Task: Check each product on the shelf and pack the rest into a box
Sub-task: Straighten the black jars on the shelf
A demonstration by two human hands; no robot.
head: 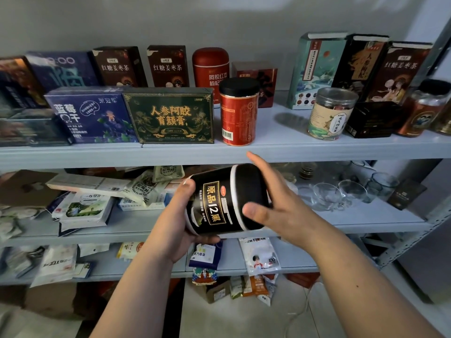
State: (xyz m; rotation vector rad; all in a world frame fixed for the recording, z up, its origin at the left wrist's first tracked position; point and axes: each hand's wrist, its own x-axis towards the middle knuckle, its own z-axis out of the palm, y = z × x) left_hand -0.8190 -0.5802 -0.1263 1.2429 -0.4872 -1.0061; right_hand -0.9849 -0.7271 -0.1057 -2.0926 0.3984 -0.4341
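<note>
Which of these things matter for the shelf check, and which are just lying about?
Job: black canister, held in left hand and right hand; red canister, green box, clear jar on the top shelf.
Lying about: glass cups, white cable.

Bare left hand, bare right hand

Dim light, grey wall, pale floor

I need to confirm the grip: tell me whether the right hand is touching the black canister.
Touching. The head view shows the right hand with its thumb lying on the black canister, fingers reaching round its lid end.
</note>
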